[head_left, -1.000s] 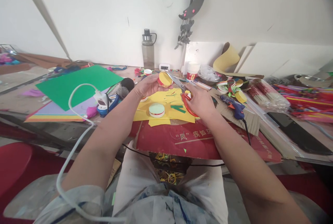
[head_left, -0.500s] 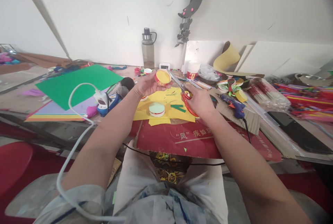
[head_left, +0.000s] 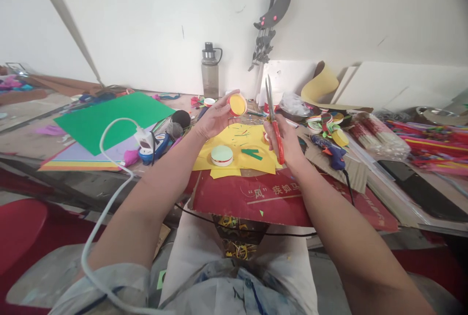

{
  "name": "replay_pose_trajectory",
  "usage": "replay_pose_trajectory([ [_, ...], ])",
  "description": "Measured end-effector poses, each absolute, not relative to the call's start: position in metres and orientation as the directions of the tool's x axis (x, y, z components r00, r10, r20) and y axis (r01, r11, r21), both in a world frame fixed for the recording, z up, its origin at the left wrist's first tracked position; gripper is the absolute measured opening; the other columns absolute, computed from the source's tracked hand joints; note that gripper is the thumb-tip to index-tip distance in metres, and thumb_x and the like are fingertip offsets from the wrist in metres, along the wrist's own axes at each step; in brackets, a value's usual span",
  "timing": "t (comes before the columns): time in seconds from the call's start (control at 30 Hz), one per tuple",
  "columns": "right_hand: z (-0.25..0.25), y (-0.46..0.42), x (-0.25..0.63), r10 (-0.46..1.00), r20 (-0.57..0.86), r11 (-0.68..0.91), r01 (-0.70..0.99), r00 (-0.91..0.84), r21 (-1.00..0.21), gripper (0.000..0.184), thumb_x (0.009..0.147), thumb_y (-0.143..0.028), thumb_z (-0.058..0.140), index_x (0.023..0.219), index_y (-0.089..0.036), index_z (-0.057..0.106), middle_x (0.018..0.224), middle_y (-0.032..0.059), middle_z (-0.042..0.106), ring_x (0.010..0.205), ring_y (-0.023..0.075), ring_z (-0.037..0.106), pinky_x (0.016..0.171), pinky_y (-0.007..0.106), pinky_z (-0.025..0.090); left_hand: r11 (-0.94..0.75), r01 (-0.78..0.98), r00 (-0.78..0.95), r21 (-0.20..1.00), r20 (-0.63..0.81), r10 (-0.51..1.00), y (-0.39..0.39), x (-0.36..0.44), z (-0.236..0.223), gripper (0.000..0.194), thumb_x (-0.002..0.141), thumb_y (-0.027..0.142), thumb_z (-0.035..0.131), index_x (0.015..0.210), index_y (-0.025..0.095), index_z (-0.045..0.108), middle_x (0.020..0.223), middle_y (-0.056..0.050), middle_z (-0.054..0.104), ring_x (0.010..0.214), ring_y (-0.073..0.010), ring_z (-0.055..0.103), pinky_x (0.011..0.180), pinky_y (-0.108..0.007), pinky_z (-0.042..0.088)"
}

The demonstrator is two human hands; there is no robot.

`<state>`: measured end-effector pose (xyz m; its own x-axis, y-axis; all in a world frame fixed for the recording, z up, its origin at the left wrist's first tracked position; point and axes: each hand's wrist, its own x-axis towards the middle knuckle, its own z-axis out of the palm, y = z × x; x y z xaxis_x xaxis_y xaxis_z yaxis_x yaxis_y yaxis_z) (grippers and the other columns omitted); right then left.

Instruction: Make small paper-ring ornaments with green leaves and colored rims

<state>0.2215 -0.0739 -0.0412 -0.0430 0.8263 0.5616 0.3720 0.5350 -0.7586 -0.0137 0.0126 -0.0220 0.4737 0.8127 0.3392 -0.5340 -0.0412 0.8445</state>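
Observation:
My left hand (head_left: 215, 119) grips a short round piece with a yellow face and red-and-white side (head_left: 237, 104), like a cut paper cup bottom, above the table. In my right hand (head_left: 287, 137) is a pair of scissors (head_left: 276, 132) with orange-red handles, its blades pointing up and slightly parted. The scissors are apart from the round piece. Below, on yellow paper sheets (head_left: 234, 134), stands another round piece with a pale green top (head_left: 222, 155). Dark green paper strips (head_left: 252, 153) and thin green scraps lie beside it.
A red cardboard sheet (head_left: 226, 198) covers the table's front edge. To the left are green paper (head_left: 113, 117) and a power strip (head_left: 151, 147) with a white cable. A glue gun (head_left: 332, 154), phone (head_left: 420, 188) and colourful pipe cleaners (head_left: 435, 134) lie right. A bottle (head_left: 210, 73) stands behind.
The scissors have moved away from the yellow-faced round piece and swung upright in my right hand. My left hand has shifted a little right with the piece, turning its face.

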Motion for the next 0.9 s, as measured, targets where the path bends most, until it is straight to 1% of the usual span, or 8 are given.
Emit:
replay_pose_trajectory([
  [0.07,-0.039,-0.078,0.218,0.866,0.5,0.481,0.262,0.008,-0.837,0.044,0.094,-0.072,0.065,0.101,-0.028,0.063,0.072,-0.0017,0.059,0.063,0.0192,0.06,0.047,0.031,0.053,-0.054,-0.537,0.467,0.842,0.35,0.812,0.012,-0.013,-0.022,0.069,0.087,0.033,0.082,0.153,0.031,0.061,0.143,-0.01,0.072,0.116,-0.0246,0.078,0.081,-0.028,0.066],
  [0.13,-0.035,-0.083,0.213,0.881,0.472,0.458,0.195,0.029,-0.867,0.047,0.092,-0.073,0.068,0.102,-0.027,0.064,0.067,-0.0043,0.055,0.053,0.0148,0.055,0.042,0.027,0.047,-0.048,-0.548,0.457,0.835,0.347,0.819,0.011,-0.011,-0.021,0.066,0.087,0.035,0.08,0.151,0.031,0.062,0.142,-0.01,0.073,0.114,-0.0243,0.078,0.077,-0.027,0.065],
  [0.23,-0.03,-0.089,0.209,0.875,0.482,0.473,0.145,0.033,-0.869,0.048,0.091,-0.073,0.068,0.1,-0.025,0.065,0.064,-0.0052,0.054,0.047,0.0121,0.052,0.041,0.026,0.045,-0.011,-0.567,0.427,0.823,0.306,0.851,0.011,-0.008,-0.016,0.06,0.09,0.039,0.074,0.148,0.027,0.064,0.13,-0.011,0.078,0.104,-0.0238,0.08,0.068,-0.025,0.062],
  [0.37,-0.025,-0.093,0.208,0.838,0.533,0.532,0.037,0.12,-0.846,0.041,0.094,-0.066,0.067,0.104,-0.026,0.063,0.066,-0.0055,0.056,0.048,0.0124,0.054,0.042,0.025,0.043,0.037,-0.605,0.348,0.795,0.223,0.911,0.013,-0.008,-0.009,0.055,0.094,0.046,0.062,0.141,0.019,0.068,0.105,-0.011,0.083,0.075,-0.018,0.077,0.054,-0.024,0.054],
  [0.47,-0.024,-0.091,0.212,0.829,0.513,0.545,-0.119,0.221,-0.83,0.037,0.095,-0.063,0.065,0.107,-0.028,0.063,0.07,-0.005,0.058,0.05,0.0128,0.055,0.045,0.027,0.046,0.049,-0.642,0.293,0.765,0.187,0.938,0.017,-0.011,-0.008,0.056,0.096,0.054,0.059,0.135,0.016,0.07,0.089,-0.009,0.081,0.058,-0.0147,0.07,0.046,-0.024,0.048],
  [0.6,-0.024,-0.083,0.215,0.845,0.44,0.526,-0.33,0.303,-0.784,0.033,0.094,-0.061,0.062,0.105,-0.03,0.065,0.069,-0.0043,0.054,0.052,0.0152,0.055,0.049,0.031,0.05,0.031,-0.655,0.218,0.755,0.15,0.964,0.023,-0.013,-0.013,0.06,0.098,0.066,0.056,0.132,0.018,0.071,0.076,-0.006,0.076,0.05,-0.0123,0.063,0.041,-0.023,0.042],
  [0.8,-0.022,-0.081,0.211,0.898,0.3,0.423,-0.451,0.32,-0.786,0.03,0.09,-0.059,0.063,0.094,-0.029,0.063,0.061,-0.0058,0.05,0.048,0.0154,0.048,0.052,0.034,0.055,-0.035,-0.641,0.118,0.766,0.143,0.983,0.034,-0.017,-0.019,0.06,0.099,0.066,0.057,0.14,0.022,0.066,0.085,-0.007,0.078,0.056,-0.0134,0.068,0.044,-0.023,0.046],
  [0.9,-0.02,-0.087,0.205,0.924,0.252,0.356,-0.413,0.286,-0.838,0.041,0.087,-0.07,0.066,0.092,-0.029,0.064,0.055,-0.0073,0.044,0.043,0.014,0.042,0.042,0.03,0.046,-0.085,-0.6,0.083,0.796,0.167,0.982,0.037,-0.025,-0.018,0.057,0.1,0.06,0.06,0.145,0.026,0.063,0.103,-0.009,0.081,0.07,-0.0153,0.074,0.053,-0.024,0.053],
])
